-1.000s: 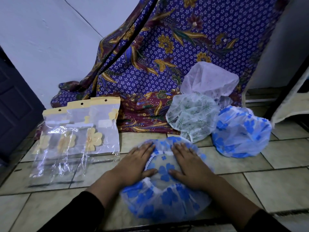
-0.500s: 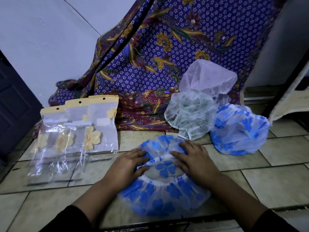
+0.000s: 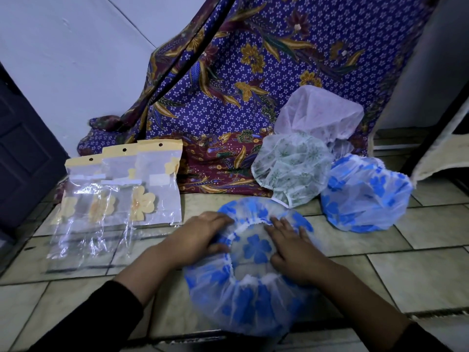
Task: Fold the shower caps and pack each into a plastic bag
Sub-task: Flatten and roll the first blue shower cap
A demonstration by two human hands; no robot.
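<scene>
A translucent shower cap with blue flowers (image 3: 248,298) lies on the tiled floor (image 3: 406,270) in front of me, its elastic opening facing up. My left hand (image 3: 200,240) grips the left side of the gathered rim between curled fingers and thumb. My right hand (image 3: 294,252) rests on the right side of the rim with its fingers fairly straight, pressing the plastic down. Three clear plastic bags (image 3: 142,191) with yellow headers and flower prints lie overlapped to the left.
Three more caps sit at the back right: a green-patterned one (image 3: 291,171), a pale one (image 3: 319,110) and a blue-flowered one (image 3: 365,194). A purple batik cloth (image 3: 253,72) hangs behind them. A dark door (image 3: 22,153) stands at the left.
Both hands slid from lying flat on the cap's far part to the sides of its elastic rim. The left hand's fingers curled round the rim, and the opening spread wider.
</scene>
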